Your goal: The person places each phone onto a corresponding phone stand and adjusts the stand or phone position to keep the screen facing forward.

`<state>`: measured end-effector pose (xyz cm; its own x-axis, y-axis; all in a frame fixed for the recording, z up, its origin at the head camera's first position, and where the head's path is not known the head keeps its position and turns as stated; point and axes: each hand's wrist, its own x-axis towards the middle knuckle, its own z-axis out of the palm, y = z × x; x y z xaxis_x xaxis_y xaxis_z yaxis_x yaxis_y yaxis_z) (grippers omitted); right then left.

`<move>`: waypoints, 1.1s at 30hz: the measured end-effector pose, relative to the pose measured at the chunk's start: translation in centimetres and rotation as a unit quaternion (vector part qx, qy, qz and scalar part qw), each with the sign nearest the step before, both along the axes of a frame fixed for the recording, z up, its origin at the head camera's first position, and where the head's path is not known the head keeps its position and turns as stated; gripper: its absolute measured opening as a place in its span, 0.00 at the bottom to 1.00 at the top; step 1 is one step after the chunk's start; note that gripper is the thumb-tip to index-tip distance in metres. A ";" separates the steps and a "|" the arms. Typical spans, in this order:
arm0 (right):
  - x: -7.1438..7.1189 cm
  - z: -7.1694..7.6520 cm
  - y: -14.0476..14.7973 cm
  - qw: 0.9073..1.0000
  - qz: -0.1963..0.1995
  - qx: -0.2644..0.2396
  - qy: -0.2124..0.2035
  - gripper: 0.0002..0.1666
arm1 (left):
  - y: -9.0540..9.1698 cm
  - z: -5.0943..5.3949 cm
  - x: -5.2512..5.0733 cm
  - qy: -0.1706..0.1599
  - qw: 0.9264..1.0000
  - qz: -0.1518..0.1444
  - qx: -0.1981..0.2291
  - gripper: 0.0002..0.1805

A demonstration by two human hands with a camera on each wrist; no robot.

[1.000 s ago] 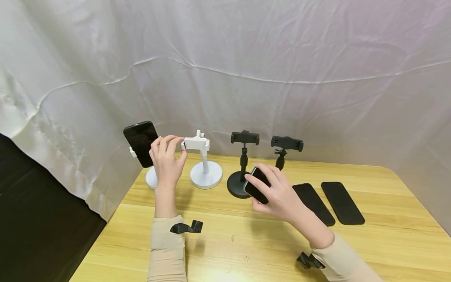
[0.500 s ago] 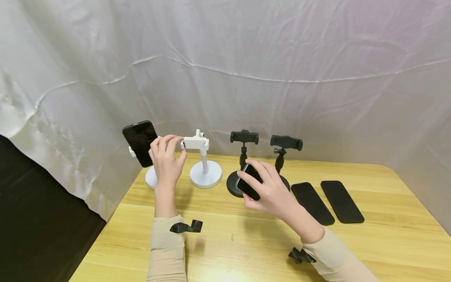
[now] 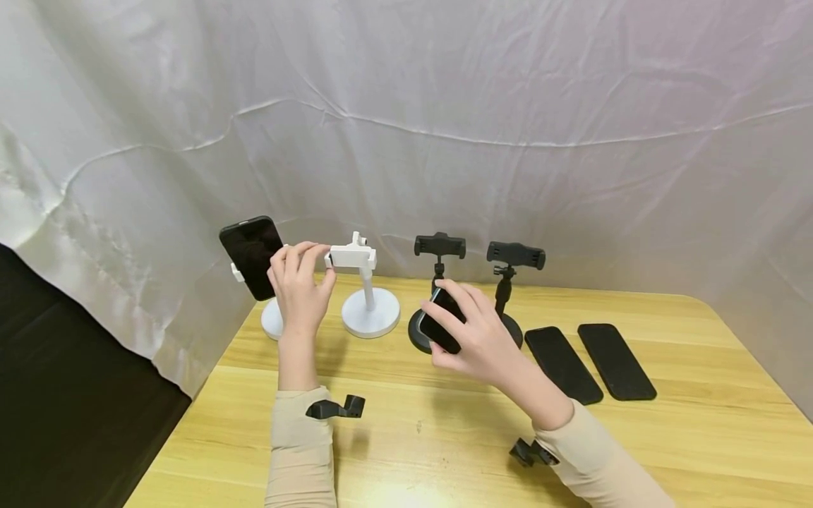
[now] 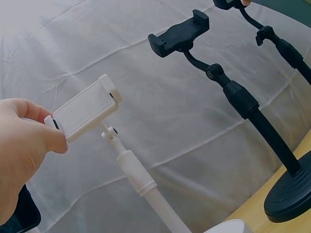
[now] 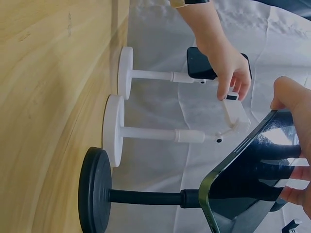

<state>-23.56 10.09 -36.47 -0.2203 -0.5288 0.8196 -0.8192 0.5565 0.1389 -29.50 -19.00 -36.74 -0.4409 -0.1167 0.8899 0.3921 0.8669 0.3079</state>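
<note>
My left hand (image 3: 300, 288) pinches the left end of the clamp on a white phone stand (image 3: 351, 257). The left wrist view shows thumb and fingers at that clamp's end, with no phone in the white clamp (image 4: 85, 112). In my right hand (image 3: 481, 340) is a dark smartphone (image 3: 442, 329), gripped along its edges and tilted, in front of a black phone stand (image 3: 440, 245). That phone's glossy screen (image 5: 245, 182) reflects the fingers in the right wrist view. A second white stand, left of my left hand, carries another smartphone (image 3: 253, 254), partly hidden by the hand.
Another black phone stand (image 3: 516, 255) stands to the right, its base partly behind my right hand. Two smartphones lie flat on the wooden table (image 3: 394, 451): one (image 3: 564, 365) near my right wrist, one (image 3: 617, 362) farther right. A pale curtain (image 3: 508, 141) hangs behind.
My right hand has moved left and slightly away from me with the smartphone, toward the white stand. The left hand has stayed at the white clamp.
</note>
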 end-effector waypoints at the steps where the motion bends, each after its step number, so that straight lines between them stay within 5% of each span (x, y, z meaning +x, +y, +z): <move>1: 0.0 0.0 -0.1 1.000 0.001 -0.001 -0.001 0.30 | 0.0 0.0 0.0 -0.001 1.000 0.000 0.000 0.14; 33: -0.8 1.1 -2.7 0.999 0.003 -0.043 -0.023 0.30 | -0.3 0.1 0.5 -0.002 1.000 0.001 -0.002 0.14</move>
<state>-24.41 7.35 -35.37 -0.2552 -0.4578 0.8517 -0.8268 0.5599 0.0532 -28.97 -19.27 -36.62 -0.4438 -0.1140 0.8889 0.3894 0.8688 0.3059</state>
